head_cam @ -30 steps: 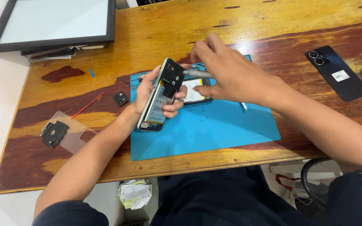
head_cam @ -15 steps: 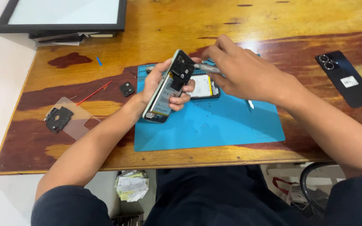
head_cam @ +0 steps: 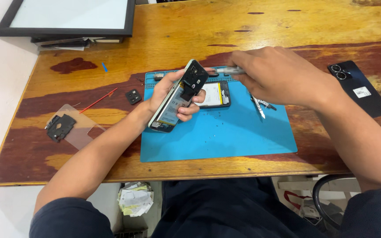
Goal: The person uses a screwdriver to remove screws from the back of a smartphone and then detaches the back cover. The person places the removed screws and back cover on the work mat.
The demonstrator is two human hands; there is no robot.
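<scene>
Blue work mat (head_cam: 225, 136) on the wooden bench (head_cam: 190, 35) is the reference: above its upper-left part the left hand (head_cam: 168, 94) clamps an opened phone (head_cam: 179, 94) tilted on edge, while the right hand (head_cam: 274, 75) grips a slim metal tool (head_cam: 228, 70) just above it.
</scene>
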